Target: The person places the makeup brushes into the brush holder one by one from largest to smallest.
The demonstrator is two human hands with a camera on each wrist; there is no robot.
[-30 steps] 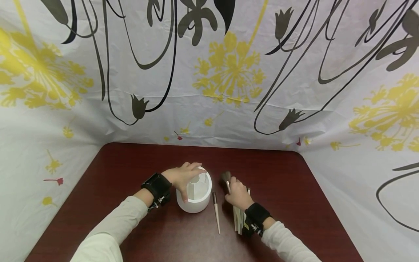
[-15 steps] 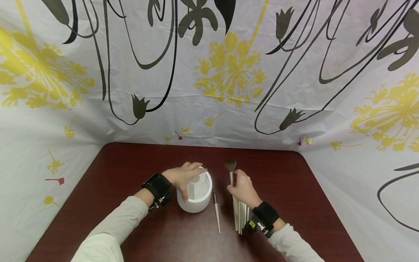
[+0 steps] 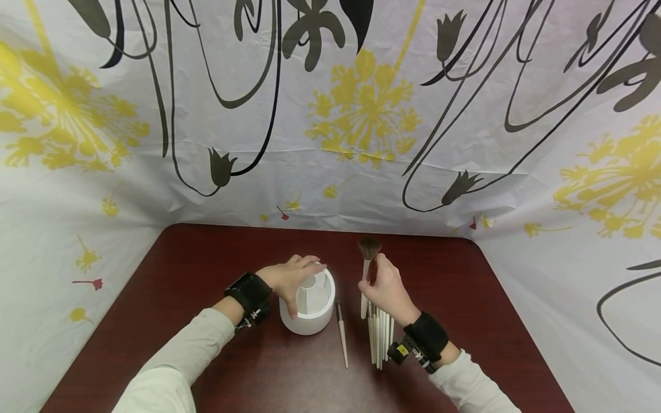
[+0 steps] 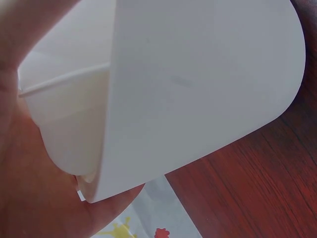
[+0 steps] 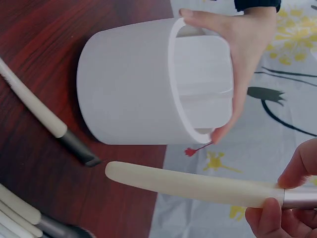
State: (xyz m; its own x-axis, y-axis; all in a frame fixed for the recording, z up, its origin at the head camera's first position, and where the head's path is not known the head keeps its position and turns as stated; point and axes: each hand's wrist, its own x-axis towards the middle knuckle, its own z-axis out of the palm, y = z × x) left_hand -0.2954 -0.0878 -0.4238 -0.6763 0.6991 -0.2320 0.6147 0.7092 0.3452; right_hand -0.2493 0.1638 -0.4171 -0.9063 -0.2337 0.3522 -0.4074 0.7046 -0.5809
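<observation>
The right hand pinches a brush, its bristles beyond that grip only in the head view; the left hand grips a container

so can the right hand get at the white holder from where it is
Probably yes: the left hand grips the white holder but leaves much of its opening uncovered, and only a single brush on the table lies between the holder and the right hand, which holds a fluffy brush.
</observation>
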